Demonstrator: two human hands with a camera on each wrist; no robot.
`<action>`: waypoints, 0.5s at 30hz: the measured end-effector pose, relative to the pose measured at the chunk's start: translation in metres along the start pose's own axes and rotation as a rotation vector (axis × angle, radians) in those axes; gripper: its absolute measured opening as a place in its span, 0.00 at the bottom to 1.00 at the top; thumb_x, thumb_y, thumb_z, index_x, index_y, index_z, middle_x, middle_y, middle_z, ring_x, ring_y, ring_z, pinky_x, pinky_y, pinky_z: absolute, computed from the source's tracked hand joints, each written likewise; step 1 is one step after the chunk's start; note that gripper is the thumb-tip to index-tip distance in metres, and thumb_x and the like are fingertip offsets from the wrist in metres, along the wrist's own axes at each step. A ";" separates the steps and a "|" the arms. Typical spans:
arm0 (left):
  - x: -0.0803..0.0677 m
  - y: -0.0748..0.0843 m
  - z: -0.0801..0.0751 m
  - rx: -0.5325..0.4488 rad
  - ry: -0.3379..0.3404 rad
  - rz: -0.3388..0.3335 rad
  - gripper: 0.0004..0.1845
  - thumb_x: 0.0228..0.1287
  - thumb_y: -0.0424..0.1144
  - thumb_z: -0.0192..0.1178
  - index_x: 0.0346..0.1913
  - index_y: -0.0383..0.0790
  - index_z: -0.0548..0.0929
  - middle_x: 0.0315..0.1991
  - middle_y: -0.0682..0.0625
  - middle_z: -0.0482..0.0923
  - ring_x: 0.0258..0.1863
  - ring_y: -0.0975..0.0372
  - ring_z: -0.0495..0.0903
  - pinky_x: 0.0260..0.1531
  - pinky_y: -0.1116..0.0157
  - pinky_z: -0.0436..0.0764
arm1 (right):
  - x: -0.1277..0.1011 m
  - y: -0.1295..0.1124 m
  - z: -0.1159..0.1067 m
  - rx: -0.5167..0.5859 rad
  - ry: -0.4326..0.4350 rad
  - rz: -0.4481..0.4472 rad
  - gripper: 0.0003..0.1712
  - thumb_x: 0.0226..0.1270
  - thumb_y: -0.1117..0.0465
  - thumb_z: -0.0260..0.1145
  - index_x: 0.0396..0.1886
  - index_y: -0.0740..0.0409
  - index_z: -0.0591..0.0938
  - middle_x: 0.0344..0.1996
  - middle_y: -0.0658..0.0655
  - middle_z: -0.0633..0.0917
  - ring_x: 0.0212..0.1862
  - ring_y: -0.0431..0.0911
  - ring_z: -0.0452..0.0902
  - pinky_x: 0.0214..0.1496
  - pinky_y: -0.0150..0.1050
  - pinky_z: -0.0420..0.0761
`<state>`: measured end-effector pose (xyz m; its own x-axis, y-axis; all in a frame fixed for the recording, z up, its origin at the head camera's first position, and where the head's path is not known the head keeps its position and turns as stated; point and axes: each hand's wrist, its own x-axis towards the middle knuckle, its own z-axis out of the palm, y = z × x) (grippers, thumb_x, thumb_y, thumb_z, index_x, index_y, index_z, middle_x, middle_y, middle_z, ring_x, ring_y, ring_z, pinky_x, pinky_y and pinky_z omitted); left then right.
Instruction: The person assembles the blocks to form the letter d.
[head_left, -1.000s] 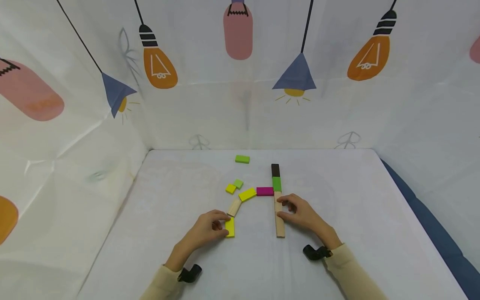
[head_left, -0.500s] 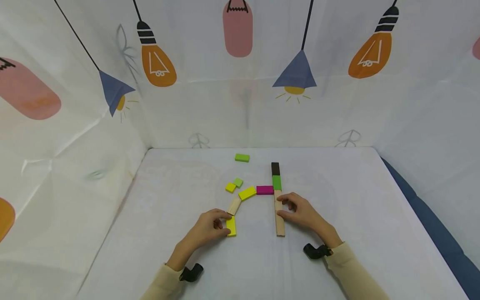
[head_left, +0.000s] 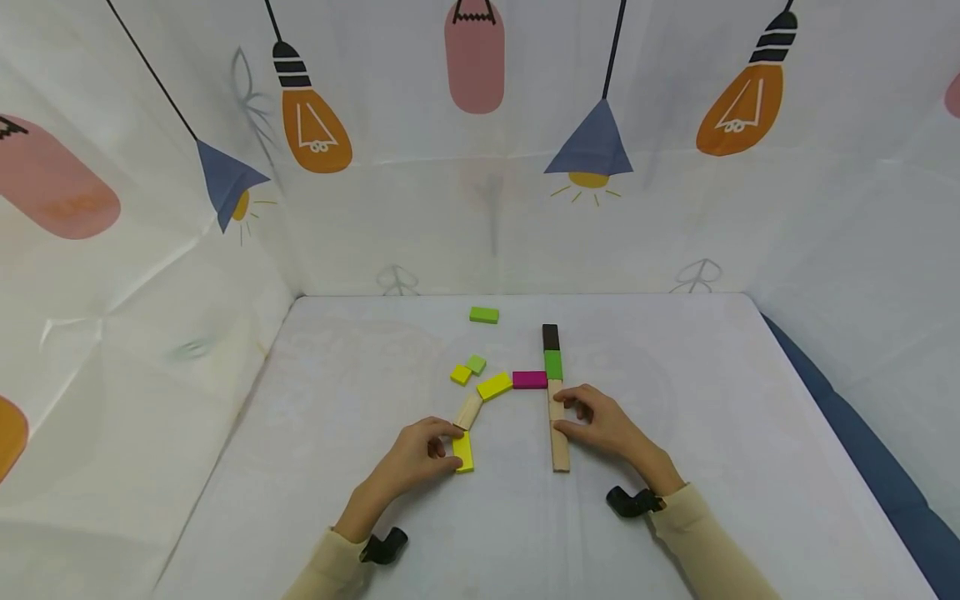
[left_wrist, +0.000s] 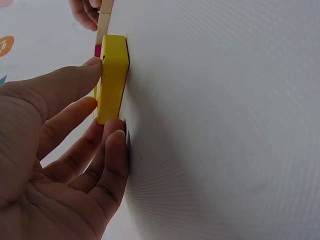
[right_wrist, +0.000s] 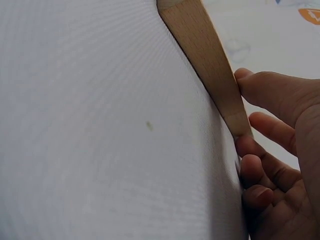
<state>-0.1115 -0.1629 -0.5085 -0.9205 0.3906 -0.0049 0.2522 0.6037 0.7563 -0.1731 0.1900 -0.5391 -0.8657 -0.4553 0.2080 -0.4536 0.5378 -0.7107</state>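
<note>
At lower centre, the left hand (head_left: 411,457) pinched a yellow block (head_left: 462,452); the right hand (head_left: 607,427) grasped a long wooden strip (head_left: 557,437).

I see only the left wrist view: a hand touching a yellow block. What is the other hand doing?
Observer: The right hand touches a long wooden bar from its right side.
Operator: Is this bar alone?
Observer: No. A green block and a dark block continue its line at the far end.
Operator: What lies beyond my yellow block?
Observer: A small wooden block, another yellow block and a magenta block form an arc toward the bar.
</note>
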 end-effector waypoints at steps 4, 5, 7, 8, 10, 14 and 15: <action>0.000 -0.001 0.001 -0.001 0.009 0.003 0.20 0.51 0.37 0.73 0.49 0.45 0.84 0.44 0.54 0.80 0.29 0.65 0.75 0.28 0.72 0.77 | -0.001 0.001 0.000 0.001 -0.002 0.006 0.25 0.56 0.50 0.74 0.52 0.52 0.81 0.39 0.48 0.80 0.35 0.41 0.71 0.36 0.31 0.73; 0.000 -0.001 0.001 -0.001 0.010 0.003 0.20 0.51 0.37 0.73 0.50 0.45 0.84 0.44 0.54 0.80 0.29 0.64 0.75 0.28 0.72 0.76 | -0.001 0.001 0.000 0.001 -0.004 0.008 0.25 0.56 0.50 0.74 0.52 0.51 0.81 0.39 0.47 0.80 0.35 0.41 0.71 0.36 0.31 0.73; -0.001 -0.001 0.002 -0.001 0.013 0.004 0.20 0.51 0.38 0.73 0.50 0.46 0.84 0.43 0.55 0.80 0.29 0.64 0.75 0.28 0.72 0.76 | -0.001 0.001 0.000 -0.002 -0.006 0.011 0.25 0.56 0.50 0.74 0.53 0.51 0.80 0.40 0.47 0.80 0.36 0.41 0.71 0.36 0.31 0.73; -0.001 -0.001 0.002 -0.001 0.014 0.004 0.20 0.52 0.38 0.73 0.50 0.46 0.84 0.43 0.55 0.79 0.29 0.64 0.75 0.28 0.72 0.76 | -0.001 0.001 0.000 -0.002 -0.006 0.012 0.25 0.56 0.50 0.74 0.53 0.51 0.80 0.40 0.47 0.80 0.36 0.41 0.71 0.36 0.31 0.73; -0.001 -0.002 0.002 -0.001 0.016 0.004 0.20 0.52 0.38 0.73 0.50 0.46 0.84 0.43 0.55 0.79 0.29 0.64 0.75 0.28 0.72 0.76 | -0.001 0.000 0.000 -0.004 -0.006 0.009 0.25 0.56 0.50 0.74 0.53 0.51 0.80 0.40 0.47 0.80 0.35 0.41 0.71 0.36 0.31 0.73; -0.001 -0.002 0.003 -0.004 0.018 0.003 0.20 0.52 0.39 0.73 0.50 0.47 0.84 0.43 0.55 0.79 0.30 0.63 0.75 0.28 0.72 0.76 | 0.000 -0.001 0.000 -0.003 -0.005 0.007 0.25 0.56 0.50 0.74 0.53 0.52 0.81 0.39 0.47 0.80 0.35 0.41 0.71 0.36 0.31 0.73; -0.001 -0.002 0.003 -0.002 0.019 0.003 0.20 0.52 0.40 0.73 0.50 0.47 0.84 0.43 0.55 0.79 0.30 0.63 0.75 0.28 0.72 0.76 | -0.001 -0.001 0.000 -0.004 -0.004 0.008 0.25 0.56 0.50 0.74 0.53 0.52 0.81 0.39 0.47 0.80 0.35 0.41 0.71 0.36 0.31 0.73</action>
<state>-0.1098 -0.1628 -0.5120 -0.9251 0.3797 0.0099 0.2546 0.6007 0.7579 -0.1723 0.1898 -0.5386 -0.8682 -0.4542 0.1998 -0.4479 0.5440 -0.7095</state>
